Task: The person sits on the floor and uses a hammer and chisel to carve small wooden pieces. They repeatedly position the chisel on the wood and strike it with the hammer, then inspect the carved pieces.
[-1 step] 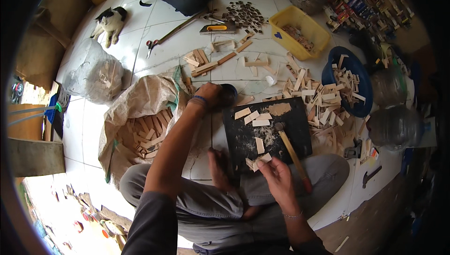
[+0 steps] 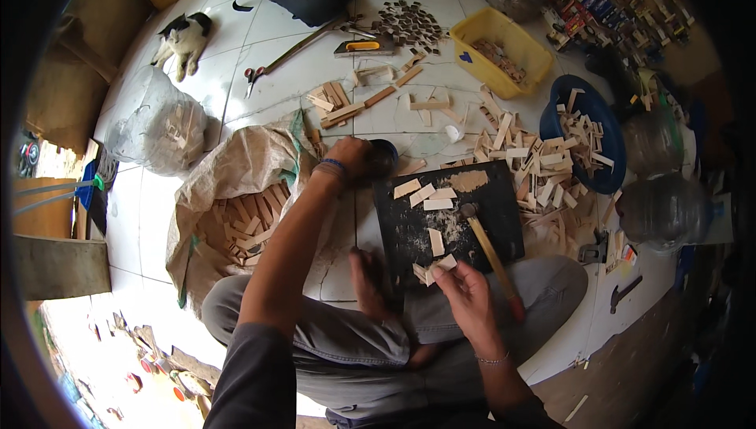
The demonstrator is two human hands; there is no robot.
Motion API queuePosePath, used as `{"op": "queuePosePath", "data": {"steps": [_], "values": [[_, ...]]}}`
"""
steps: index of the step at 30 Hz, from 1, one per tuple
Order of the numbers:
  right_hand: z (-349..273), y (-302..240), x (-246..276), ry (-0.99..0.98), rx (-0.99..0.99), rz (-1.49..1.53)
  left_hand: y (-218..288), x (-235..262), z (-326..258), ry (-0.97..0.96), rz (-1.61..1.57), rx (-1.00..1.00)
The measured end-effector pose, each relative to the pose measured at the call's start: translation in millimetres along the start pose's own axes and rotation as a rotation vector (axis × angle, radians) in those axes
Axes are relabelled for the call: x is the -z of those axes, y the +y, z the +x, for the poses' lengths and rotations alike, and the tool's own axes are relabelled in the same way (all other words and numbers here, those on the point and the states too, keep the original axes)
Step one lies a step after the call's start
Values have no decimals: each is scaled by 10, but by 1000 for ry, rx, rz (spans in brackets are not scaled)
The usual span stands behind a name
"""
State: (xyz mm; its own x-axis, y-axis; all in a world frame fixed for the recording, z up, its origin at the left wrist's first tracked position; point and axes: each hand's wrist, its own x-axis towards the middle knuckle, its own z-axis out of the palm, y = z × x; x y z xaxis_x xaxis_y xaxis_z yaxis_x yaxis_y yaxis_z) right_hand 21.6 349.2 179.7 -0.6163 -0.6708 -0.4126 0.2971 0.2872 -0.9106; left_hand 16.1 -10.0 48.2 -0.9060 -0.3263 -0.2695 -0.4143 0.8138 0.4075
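In the head view, a small wooden assembly (image 2: 435,269) is pinched between thumb and fingers of the right hand (image 2: 472,295), at the near edge of a black board (image 2: 504,228). The left hand (image 2: 350,157) is reached out to a dark round container (image 2: 387,149) beyond the board's left corner; its fingers are partly hidden, so whether anything is gripped there cannot be told.

As the assembly is held by one hand only, its pieces could be twisted out of line or dropped if the pinch is loosened. The container could be tipped if its rim is caught by the left wrist. A hammer (image 2: 490,254) is laid with its head on the board and its handle end over the right leg (image 2: 543,291); it could be dislodged if the knee is shifted. The loose wooden slats (image 2: 423,196) on the board could then be knocked askew, or mixed with the heaped wooden pieces (image 2: 543,169) to the right, since no barrier is seen between them.
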Motion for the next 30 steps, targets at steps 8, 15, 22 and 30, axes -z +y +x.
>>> {"op": "queuePosePath", "data": {"steps": [8, 15, 22, 30], "values": [[29, 44, 25, 6, 38, -17, -5, 590, -304, 213, -112, -274], [12, 26, 2, 23, 78, -46, 736, 605, -851, -46, -499, -363], [-8, -10, -2, 35, 64, -101, 1095, 181, -941, 25, -413, -347], [0, 16, -5, 42, 86, -69, 1045, 189, -1000, 98, -453, -299]]}}
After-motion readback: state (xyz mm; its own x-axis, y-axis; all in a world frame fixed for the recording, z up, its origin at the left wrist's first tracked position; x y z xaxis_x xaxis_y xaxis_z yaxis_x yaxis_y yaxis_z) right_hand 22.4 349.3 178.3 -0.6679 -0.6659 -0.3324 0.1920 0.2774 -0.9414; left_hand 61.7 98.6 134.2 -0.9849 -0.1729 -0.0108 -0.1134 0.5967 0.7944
